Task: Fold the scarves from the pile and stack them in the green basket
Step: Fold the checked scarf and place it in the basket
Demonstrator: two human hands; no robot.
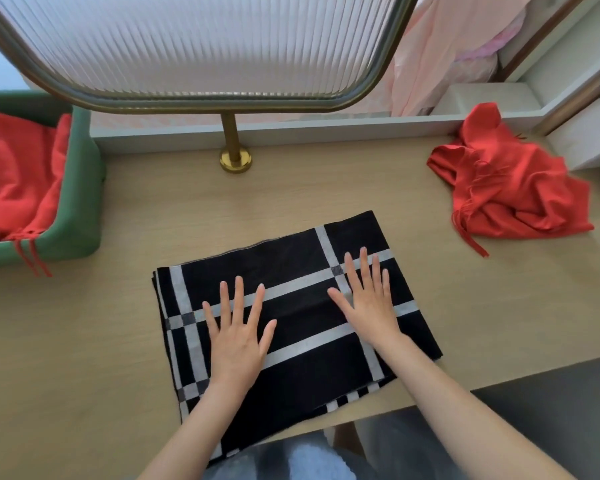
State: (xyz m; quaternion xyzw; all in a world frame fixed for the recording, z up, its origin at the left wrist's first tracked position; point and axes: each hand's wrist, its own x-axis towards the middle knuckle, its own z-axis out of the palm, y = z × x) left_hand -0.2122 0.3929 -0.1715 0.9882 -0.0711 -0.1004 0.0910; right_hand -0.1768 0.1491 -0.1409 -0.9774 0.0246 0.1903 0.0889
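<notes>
Red scarf (11,174) is in the green basket (80,202); left hand (238,337) and right hand (369,303) press flat, fingers spread, on the black scarf (291,323) (part-folded), and a crumpled red pile (510,188) waits.

The surface (326,188) is pale, matt wood grain; the black scarf (291,268) on it is soft matt cloth with grey stripes, the red scarf (510,188) at right thin crumpled cloth, the green basket (80,202) smooth and matt, the stand (234,152) polished brass, the panel (194,43) ribbed glass
</notes>
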